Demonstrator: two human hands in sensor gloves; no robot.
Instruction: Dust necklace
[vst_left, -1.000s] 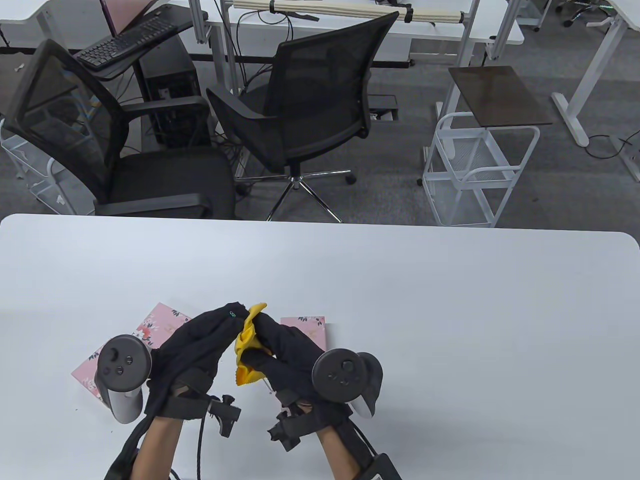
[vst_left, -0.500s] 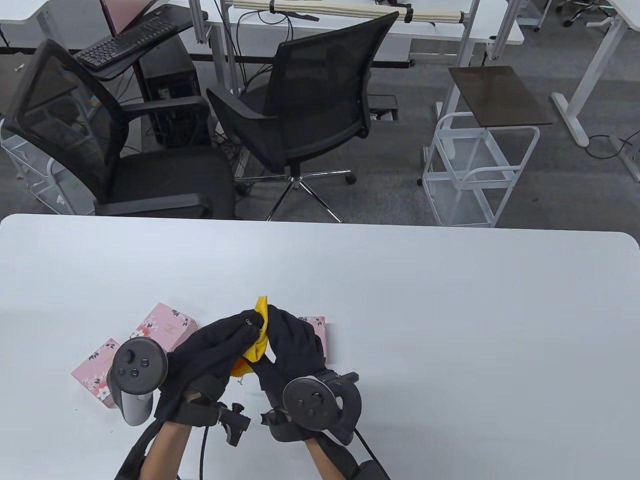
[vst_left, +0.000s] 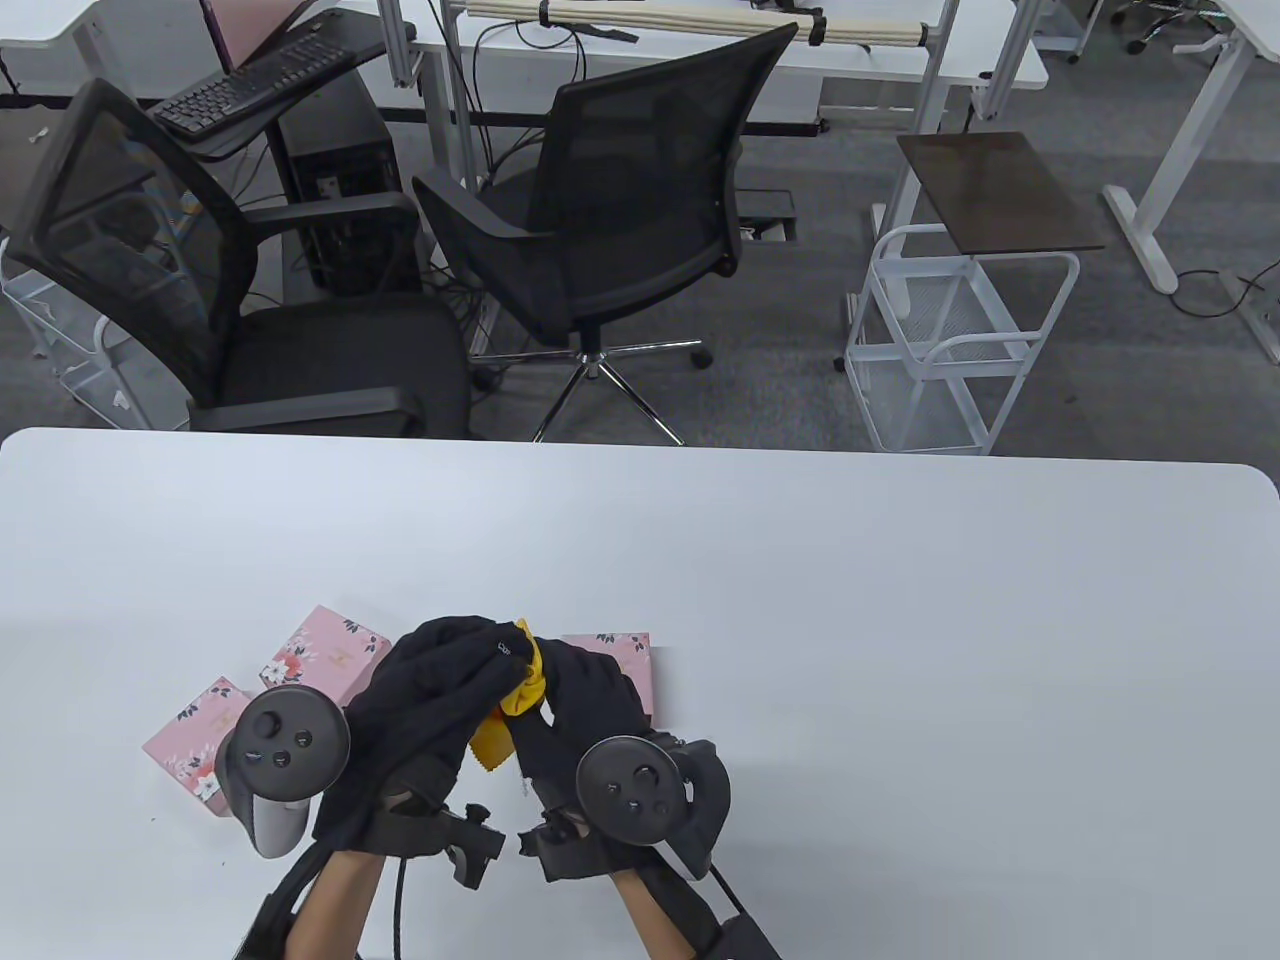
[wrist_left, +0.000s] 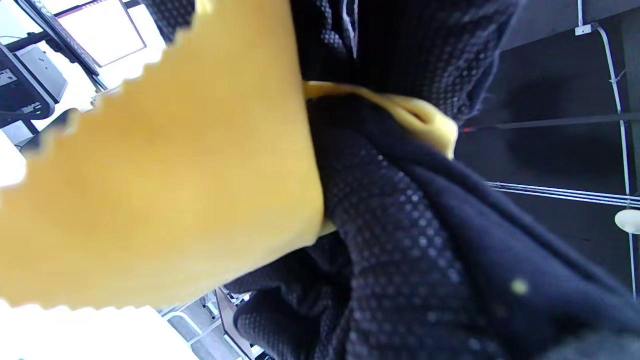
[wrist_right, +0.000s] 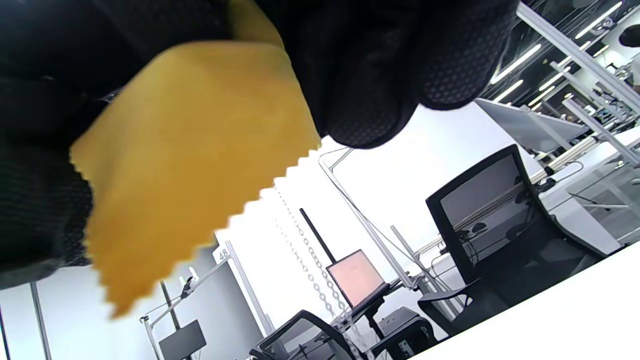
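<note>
Hands (vst_left: 440, 700) and (vst_left: 585, 705) have closed tighter round your yellow cloth (vst_left: 505, 705) above the pink box (vst_left: 325, 655) (chain (wrist_right: 305, 250) probably rubbed inside).

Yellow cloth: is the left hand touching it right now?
Touching. In the left wrist view the gloved fingers fold around the yellow cloth; the table view shows the left hand pressed against it.
</note>
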